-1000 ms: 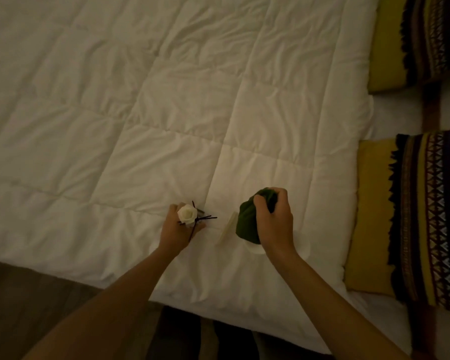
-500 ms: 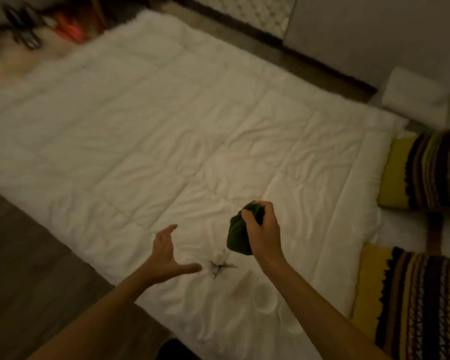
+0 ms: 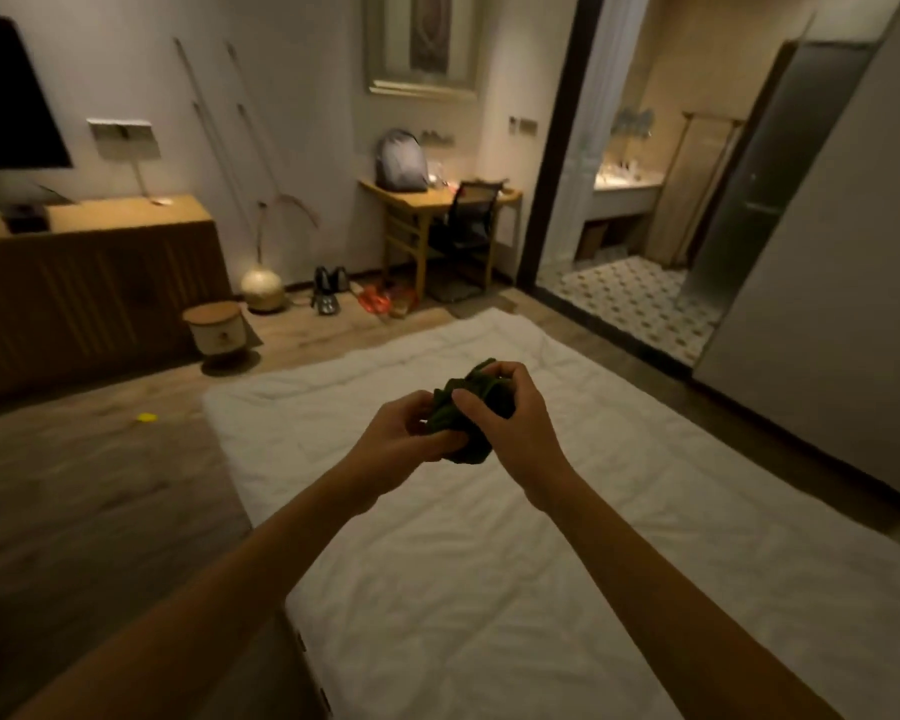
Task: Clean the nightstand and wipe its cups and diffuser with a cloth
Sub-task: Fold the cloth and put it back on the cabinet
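white quilt (image 3: 489, 589) on bed; bin (image 3: 215, 331) on floor | backpack (image 3: 401, 161) on desk (image 3: 427, 200); chair (image 3: 468, 226) tucked under

Left hand (image 3: 401, 439) now on cloth (image 3: 468, 413)

Dim warm room: a white bed (image 3: 489, 563) on wood floor (image 3: 74, 485), a long cabinet (image 3: 94, 283) at left, desk (image 3: 437, 200) and chair (image 3: 468, 226) by the far wall, a tiled bathroom (image 3: 630, 298) at right.
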